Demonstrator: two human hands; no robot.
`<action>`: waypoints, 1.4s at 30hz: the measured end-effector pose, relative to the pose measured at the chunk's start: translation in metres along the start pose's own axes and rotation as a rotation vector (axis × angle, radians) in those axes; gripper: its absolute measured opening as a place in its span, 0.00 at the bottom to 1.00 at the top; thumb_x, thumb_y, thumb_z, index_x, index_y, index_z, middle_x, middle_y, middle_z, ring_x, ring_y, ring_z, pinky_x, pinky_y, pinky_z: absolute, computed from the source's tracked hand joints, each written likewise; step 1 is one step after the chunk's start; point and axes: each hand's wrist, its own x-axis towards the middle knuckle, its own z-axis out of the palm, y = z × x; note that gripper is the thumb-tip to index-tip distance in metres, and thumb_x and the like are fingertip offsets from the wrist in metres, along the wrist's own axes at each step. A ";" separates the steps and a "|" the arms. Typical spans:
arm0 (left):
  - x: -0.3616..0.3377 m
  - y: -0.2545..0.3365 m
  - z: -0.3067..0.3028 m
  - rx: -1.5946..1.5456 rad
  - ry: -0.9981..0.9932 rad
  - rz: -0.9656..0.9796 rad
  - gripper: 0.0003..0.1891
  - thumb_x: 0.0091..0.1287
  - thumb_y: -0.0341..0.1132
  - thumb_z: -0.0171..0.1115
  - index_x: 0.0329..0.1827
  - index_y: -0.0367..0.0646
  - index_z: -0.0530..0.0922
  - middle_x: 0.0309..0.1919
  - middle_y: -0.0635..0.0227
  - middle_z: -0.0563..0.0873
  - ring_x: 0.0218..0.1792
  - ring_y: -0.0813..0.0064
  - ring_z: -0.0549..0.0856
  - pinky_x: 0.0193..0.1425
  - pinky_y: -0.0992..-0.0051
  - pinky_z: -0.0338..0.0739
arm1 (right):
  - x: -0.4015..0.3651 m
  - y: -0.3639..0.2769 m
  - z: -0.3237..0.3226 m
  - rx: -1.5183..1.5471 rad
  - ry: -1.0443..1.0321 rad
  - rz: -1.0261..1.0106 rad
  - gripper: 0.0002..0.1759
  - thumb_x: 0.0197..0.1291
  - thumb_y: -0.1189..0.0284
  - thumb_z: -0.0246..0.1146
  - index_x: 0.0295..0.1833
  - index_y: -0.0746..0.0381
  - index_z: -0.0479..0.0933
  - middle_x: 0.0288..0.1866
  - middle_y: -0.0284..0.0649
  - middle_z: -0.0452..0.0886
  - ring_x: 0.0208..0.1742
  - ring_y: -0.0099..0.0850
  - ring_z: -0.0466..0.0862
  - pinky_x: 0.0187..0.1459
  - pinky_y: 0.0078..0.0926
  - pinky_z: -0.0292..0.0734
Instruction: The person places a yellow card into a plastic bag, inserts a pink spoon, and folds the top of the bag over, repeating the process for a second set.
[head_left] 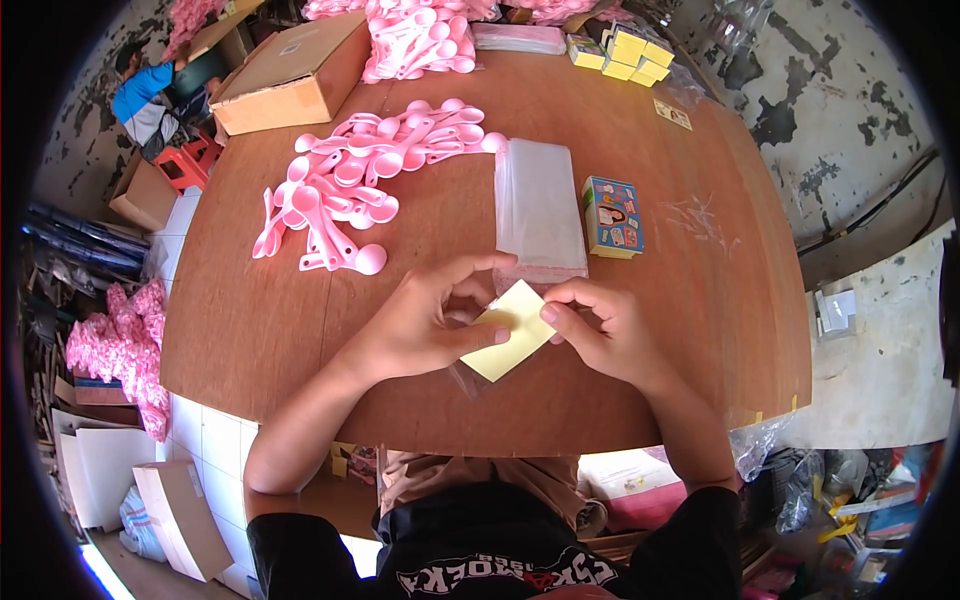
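A pale yellow card (507, 335) is held between my two hands over the near part of the table, with clear plastic showing under its lower left edge. My left hand (440, 320) pinches its left side, thumb on top. The thumb and fingers of my right hand (600, 325) close on its right corner. Just beyond my hands lies a stack of clear plastic bags (540, 205). To its right sits a stack of printed cards (614, 217). Pink spoons (345, 170) are heaped to the left of the bags.
On the brown table (700, 330), a cardboard box (290, 75) stands at the back left. More pink spoons (420, 40) and yellow card stacks (630, 52) are at the back. A person (148, 100) sits beyond the table at the far left.
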 end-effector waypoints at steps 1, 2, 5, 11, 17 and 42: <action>0.001 -0.003 -0.001 0.000 0.000 0.000 0.33 0.61 0.20 0.68 0.70 0.35 0.67 0.41 0.63 0.88 0.44 0.81 0.85 0.48 0.78 0.79 | -0.001 0.000 0.000 0.014 0.029 -0.009 0.07 0.67 0.74 0.62 0.41 0.68 0.81 0.27 0.37 0.83 0.27 0.20 0.82 0.29 0.18 0.75; 0.001 -0.007 -0.002 0.003 -0.018 0.055 0.28 0.63 0.23 0.68 0.66 0.34 0.70 0.39 0.63 0.88 0.42 0.81 0.86 0.45 0.77 0.81 | -0.001 0.002 0.000 0.015 0.029 -0.009 0.07 0.67 0.74 0.62 0.41 0.68 0.81 0.27 0.37 0.83 0.27 0.20 0.82 0.29 0.18 0.75; 0.000 0.004 -0.008 0.059 -0.112 -0.041 0.20 0.64 0.27 0.68 0.59 0.31 0.76 0.38 0.62 0.88 0.39 0.80 0.87 0.42 0.77 0.82 | 0.000 0.007 -0.001 0.082 0.117 -0.062 0.06 0.66 0.76 0.63 0.41 0.68 0.80 0.30 0.37 0.83 0.28 0.19 0.81 0.30 0.17 0.75; 0.000 -0.001 -0.008 0.112 -0.127 -0.127 0.14 0.65 0.29 0.68 0.50 0.31 0.81 0.34 0.65 0.88 0.35 0.85 0.84 0.37 0.80 0.78 | 0.002 0.004 -0.002 0.225 0.186 -0.059 0.05 0.65 0.78 0.65 0.44 0.69 0.80 0.35 0.36 0.83 0.31 0.19 0.81 0.33 0.16 0.76; 0.000 -0.011 -0.006 0.040 -0.084 -0.044 0.13 0.65 0.30 0.69 0.50 0.32 0.81 0.33 0.68 0.87 0.33 0.88 0.81 0.33 0.80 0.75 | 0.004 0.002 -0.002 0.027 0.036 -0.146 0.08 0.63 0.75 0.67 0.46 0.64 0.83 0.41 0.38 0.83 0.37 0.21 0.82 0.36 0.18 0.77; 0.000 -0.018 0.002 0.126 -0.166 0.055 0.22 0.61 0.26 0.72 0.58 0.31 0.78 0.47 0.61 0.87 0.47 0.81 0.83 0.51 0.76 0.80 | -0.002 -0.004 -0.003 0.207 -0.605 0.234 0.14 0.66 0.72 0.65 0.53 0.67 0.77 0.34 0.40 0.84 0.31 0.22 0.86 0.28 0.20 0.81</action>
